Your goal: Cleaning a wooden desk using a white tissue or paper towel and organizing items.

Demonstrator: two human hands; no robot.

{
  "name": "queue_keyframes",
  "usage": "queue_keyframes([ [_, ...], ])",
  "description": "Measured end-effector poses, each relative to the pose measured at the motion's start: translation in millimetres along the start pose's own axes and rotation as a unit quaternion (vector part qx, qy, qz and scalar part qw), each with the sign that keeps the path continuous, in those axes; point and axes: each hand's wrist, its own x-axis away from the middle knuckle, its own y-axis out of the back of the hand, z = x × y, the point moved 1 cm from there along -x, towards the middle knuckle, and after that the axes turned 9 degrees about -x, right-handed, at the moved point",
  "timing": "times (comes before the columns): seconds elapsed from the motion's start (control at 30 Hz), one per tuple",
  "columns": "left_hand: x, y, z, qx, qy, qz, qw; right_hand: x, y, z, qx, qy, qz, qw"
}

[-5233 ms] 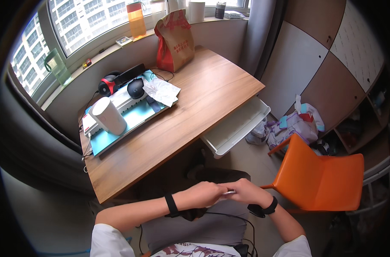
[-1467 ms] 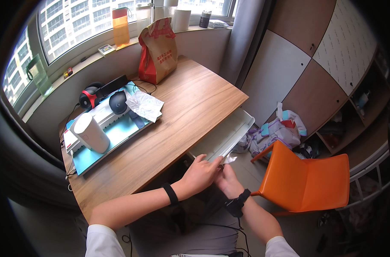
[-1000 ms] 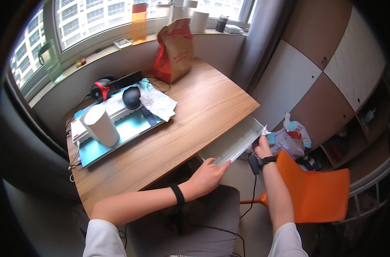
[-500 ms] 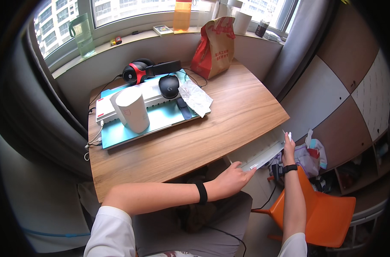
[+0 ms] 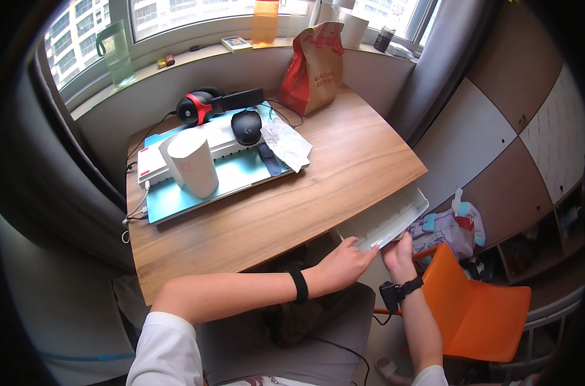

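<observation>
Bare right hand (image 5: 399, 258) is now drawn nearer bare left hand (image 5: 344, 266); shallow white plastic drawer (image 5: 389, 217) is touched by left fingers (image 5: 372, 253); neither hand's grip can be told.

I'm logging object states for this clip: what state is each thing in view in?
Drawer: pulled out
Left hand: at the drawer's front edge, index finger extended
Right hand: near the same edge, grip unclear
Bag: upright, creased
Tissue: crumpled
Roll: upright
Orange bottle: upright
Green bottle: upright
Chair: upright
</observation>
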Motion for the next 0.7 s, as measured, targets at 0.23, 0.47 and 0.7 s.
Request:
queue_keyframes([
  [0.23, -3, -5, -1, 0.073, 0.006, -0.048, 0.996, 77, -23, -48, 0.056, -0.094, -0.057, 0.992],
  [0.47, -4, 5, -4, 0.1, 0.009, -0.015, 0.995, 111, -45, -63, 0.001, -0.141, -0.04, 0.989],
  [0.7, 0, 5, -2, 0.09, 0.001, -0.023, 0.996, 58, -32, -26, -0.056, -0.08, -0.037, 0.995],
])
